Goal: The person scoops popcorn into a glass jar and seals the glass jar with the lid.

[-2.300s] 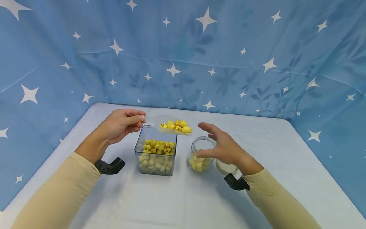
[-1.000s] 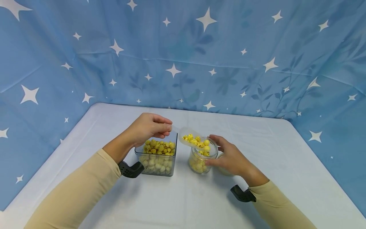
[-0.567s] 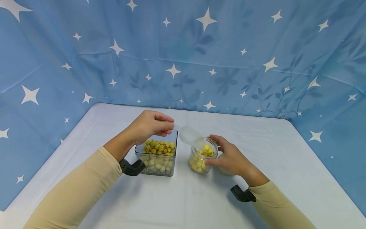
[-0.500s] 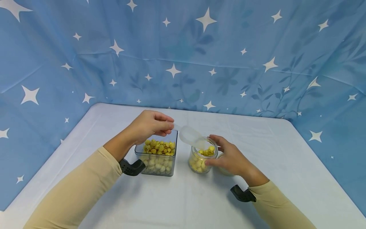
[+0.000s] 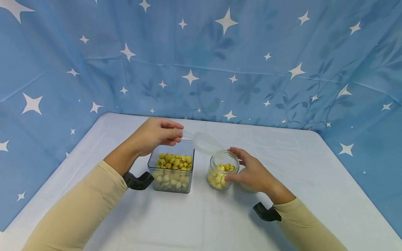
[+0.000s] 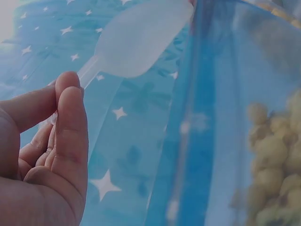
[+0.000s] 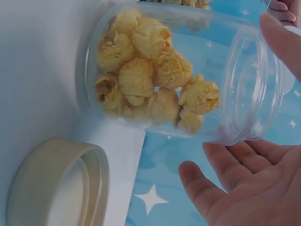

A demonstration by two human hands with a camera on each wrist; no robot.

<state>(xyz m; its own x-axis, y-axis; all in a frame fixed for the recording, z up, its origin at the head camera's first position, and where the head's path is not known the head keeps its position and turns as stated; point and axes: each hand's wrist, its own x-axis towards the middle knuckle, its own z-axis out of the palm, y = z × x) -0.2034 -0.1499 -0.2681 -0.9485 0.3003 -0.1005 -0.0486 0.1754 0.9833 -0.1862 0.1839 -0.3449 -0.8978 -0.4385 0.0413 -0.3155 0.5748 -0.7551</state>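
Observation:
My left hand (image 5: 158,134) pinches the thin handle of a translucent white scoop (image 5: 205,143) between thumb and fingers. The scoop's bowl, with no popcorn visible in it, is tilted with its tip over the mouth of a clear jar (image 5: 216,179). Yellow popcorn (image 7: 155,77) fills the lower part of that jar, which stands upright. At the jar's right side my right hand (image 5: 251,172) holds it near the rim, thumb in front and fingers behind. Left of the jar, below my left hand, stands a clear square container (image 5: 171,181) partly full of popcorn.
A cream round lid (image 7: 56,181) lies on the table beside the jar, mostly hidden by my right hand in the head view. The table has a white cloth (image 5: 201,223). Behind it hangs a blue curtain (image 5: 201,45) with white stars.
My left hand carried the loaded scoop right from above the container and tipped its popcorn into the jar, then drew slightly back up and left. My right hand took hold of the jar.

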